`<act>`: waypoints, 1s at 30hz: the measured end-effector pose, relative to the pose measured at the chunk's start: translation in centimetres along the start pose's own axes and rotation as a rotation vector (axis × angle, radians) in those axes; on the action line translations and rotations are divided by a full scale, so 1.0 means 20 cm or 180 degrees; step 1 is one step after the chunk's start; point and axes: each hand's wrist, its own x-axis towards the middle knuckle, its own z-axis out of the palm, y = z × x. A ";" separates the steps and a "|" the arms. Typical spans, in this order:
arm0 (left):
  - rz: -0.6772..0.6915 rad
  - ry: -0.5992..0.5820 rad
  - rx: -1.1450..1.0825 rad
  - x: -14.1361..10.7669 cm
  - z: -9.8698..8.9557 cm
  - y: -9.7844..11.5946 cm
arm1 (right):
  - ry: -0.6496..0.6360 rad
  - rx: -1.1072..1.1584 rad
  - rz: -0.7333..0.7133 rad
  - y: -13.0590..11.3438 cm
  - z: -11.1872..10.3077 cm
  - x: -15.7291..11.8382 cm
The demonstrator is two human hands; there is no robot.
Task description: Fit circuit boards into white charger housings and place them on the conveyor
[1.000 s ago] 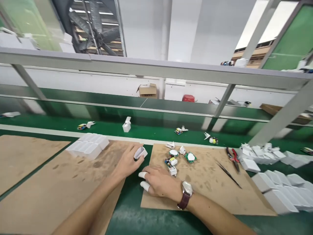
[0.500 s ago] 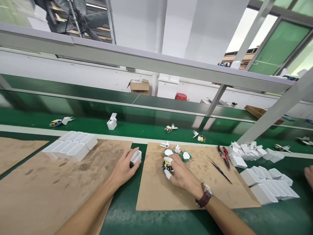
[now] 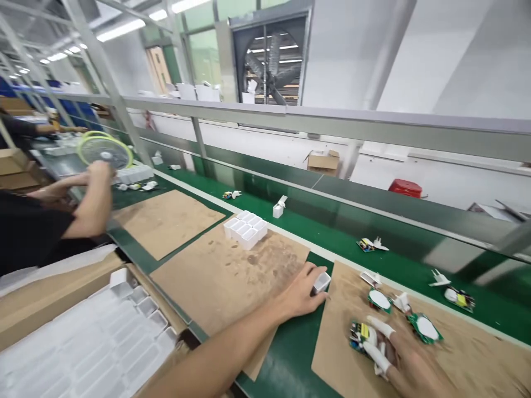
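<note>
My left hand [image 3: 305, 293] is closed around a small white plastic case [image 3: 322, 283] standing on the green bench between two cardboard sheets. White finger cots cover two fingertips of my right hand [image 3: 400, 354], which pinches a circuit board [image 3: 359, 335] with yellow and blue parts low over the right cardboard sheet [image 3: 332, 342]. A white piece shows under those fingers, partly hidden. Just beyond lie a green board with a white round pad [image 3: 379, 299], a second such green board [image 3: 425, 327], and small white plastic parts [image 3: 401, 302].
A block of white cases [image 3: 246, 229] stands on the middle cardboard sheet [image 3: 224, 287]. At lower left is a carton [image 3: 53, 301] full of white cases. Boards with white plugs [image 3: 371, 244] lie along the green belt [image 3: 319, 232]. A co-worker's arms [image 3: 93, 199] are at far left, near a fan [image 3: 105, 152].
The view has swung left, bringing the carton and a co-worker into sight. Both my hands keep hold of the same things, with the circuit board still at my right fingertips.
</note>
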 end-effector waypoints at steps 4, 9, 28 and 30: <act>-0.0021 -0.0073 -0.0014 0.00 -0.01 0.02 | 0.0449 -0.0186 -0.0102 0.12 -0.09 0.08; 0.0018 -0.0014 -0.0058 0.02 -0.03 0.02 | 0.0782 -0.0435 0.0283 0.38 -0.43 0.40; -0.0217 -0.0137 -0.0122 0.04 -0.01 -0.02 | 0.0396 -0.0171 0.1203 0.70 -0.32 1.12; -0.0260 -0.0233 -0.0139 0.03 -0.01 0.00 | 0.0298 -0.0076 0.0984 0.61 -0.25 1.26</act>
